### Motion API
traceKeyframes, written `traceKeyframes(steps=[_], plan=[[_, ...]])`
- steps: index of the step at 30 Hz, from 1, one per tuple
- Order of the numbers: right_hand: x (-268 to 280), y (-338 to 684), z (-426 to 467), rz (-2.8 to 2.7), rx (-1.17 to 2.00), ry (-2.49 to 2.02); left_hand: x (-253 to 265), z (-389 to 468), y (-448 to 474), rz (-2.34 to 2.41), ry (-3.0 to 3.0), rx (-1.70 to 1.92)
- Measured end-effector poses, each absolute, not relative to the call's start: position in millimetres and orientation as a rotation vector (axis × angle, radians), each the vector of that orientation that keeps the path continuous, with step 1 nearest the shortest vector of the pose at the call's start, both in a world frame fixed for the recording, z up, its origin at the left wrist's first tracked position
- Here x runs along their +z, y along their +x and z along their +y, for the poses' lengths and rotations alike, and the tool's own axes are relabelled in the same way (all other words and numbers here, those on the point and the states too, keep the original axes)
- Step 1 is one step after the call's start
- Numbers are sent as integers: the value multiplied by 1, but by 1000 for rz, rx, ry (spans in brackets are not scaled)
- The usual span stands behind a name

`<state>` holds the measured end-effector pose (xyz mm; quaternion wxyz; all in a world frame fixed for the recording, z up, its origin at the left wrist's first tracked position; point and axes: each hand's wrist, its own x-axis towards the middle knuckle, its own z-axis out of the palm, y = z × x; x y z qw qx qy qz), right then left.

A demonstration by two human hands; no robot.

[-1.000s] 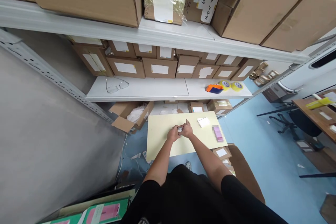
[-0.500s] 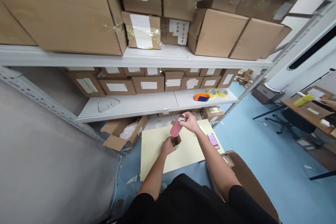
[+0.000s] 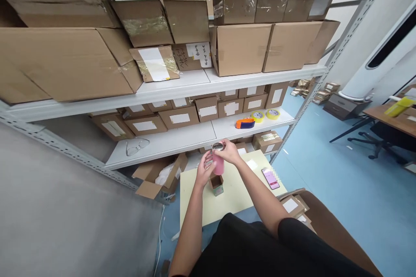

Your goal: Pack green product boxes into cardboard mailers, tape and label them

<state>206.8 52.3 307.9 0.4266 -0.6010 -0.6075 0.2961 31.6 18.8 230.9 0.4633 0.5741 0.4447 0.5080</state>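
A pink bottle (image 3: 219, 165) with a silvery top is held up over the table, slightly tilted. My right hand (image 3: 230, 152) grips it near the top from the right. On its left side my left hand (image 3: 204, 168) curls its fingers and thumb against the bottle. Just below stands a small open cardboard box (image 3: 217, 185) with green on its outside, its open top facing up. Both hands are off this box, which rests on the pale yellow tabletop (image 3: 195, 201).
A phone (image 3: 270, 178) lies at the table's right. On the shelf are a tape dispenser (image 3: 245, 123), tape rolls (image 3: 273, 114) and glasses (image 3: 137, 146). An open carton (image 3: 159, 175) stands left, a large carton (image 3: 328, 225) right. Boxes (image 3: 243, 47) fill the upper shelf.
My left hand has let go of the small box and moved up to the bottle. The bottle stays in my right hand above the box. The camera view has shifted.
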Motion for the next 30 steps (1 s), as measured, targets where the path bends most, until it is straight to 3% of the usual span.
traceKeyframes(steps=[5,10,13,30], plan=[[301,214,54,-1443,984,-1255,273,22,56,1443,1512,1306],[283,239,38,-1373,1569,-846,282,35,38,1230,1301,1383],[273,244,28,-1361,1741,-689,290,41,37,1062,1209,1373],[267,258,19,-1274,1492,-776,317,57,78,1057,1178,1300]])
